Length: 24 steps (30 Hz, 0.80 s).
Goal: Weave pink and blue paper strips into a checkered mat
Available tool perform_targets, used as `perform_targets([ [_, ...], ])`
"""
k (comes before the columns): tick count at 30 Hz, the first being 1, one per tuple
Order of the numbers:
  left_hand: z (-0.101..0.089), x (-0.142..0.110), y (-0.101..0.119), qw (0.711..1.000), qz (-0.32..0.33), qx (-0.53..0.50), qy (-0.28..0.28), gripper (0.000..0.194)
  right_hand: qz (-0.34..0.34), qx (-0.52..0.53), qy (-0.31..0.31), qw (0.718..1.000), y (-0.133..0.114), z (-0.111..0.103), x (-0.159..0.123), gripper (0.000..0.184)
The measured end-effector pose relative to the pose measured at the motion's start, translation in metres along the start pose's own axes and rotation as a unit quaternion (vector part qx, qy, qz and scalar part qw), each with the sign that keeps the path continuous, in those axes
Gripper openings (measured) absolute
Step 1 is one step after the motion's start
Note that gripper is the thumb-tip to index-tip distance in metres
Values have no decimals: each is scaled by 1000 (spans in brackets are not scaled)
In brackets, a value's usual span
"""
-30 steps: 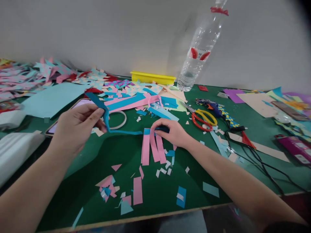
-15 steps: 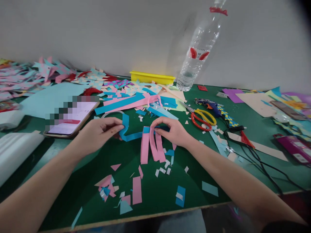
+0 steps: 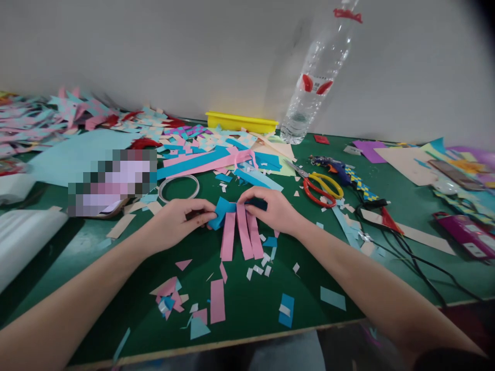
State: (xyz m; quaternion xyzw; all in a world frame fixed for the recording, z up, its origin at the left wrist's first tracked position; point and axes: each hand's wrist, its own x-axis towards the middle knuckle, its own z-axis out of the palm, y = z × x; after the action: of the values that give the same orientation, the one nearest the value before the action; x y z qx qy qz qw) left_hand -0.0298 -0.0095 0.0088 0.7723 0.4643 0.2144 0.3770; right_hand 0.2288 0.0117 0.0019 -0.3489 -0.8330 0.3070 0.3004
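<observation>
"While you look in from the near edge, what lies short of the two grips?"

"Paper scraps (image 3: 217, 301), strewn over the green counter (image 3: 251, 312)."

"And the grips?"

"The left grip (image 3: 184, 217) is pinching the folded end of a blue strip (image 3: 220, 212). Just beside it, the right grip (image 3: 270, 207) is closed on the top of one of the pink strips (image 3: 228, 238)."

"Where do the strips run?"

"The blue crosses between the grips; the pink reach from it toward the near edge."

"Past that?"

"A whitish ring (image 3: 160, 191) just beyond the left grip, scissors (image 3: 323, 190) to the right of the right grip. Well beyond both: a yellow bar (image 3: 242, 122) and a clear bottle (image 3: 315, 77)."
</observation>
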Motion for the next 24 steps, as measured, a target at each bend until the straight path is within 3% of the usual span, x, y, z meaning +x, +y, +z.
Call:
perform_targets([
  [8,-4,2,-6,1000,-11,11,19,25,-49,-133,21,990,9,0,-3,25],
  [12,-6,2,-7,999,-20,22,32,27,-48,-189,-19,981,13,-7,-3,26],
  [17,-6,2,-9,997,-28,48,47,28,-81,-168,-76,980,17,-15,-3,31],
  [24,-10,2,-7,993,-48,59,86,26,-81,-141,-105,981,15,-29,-5,38],
])
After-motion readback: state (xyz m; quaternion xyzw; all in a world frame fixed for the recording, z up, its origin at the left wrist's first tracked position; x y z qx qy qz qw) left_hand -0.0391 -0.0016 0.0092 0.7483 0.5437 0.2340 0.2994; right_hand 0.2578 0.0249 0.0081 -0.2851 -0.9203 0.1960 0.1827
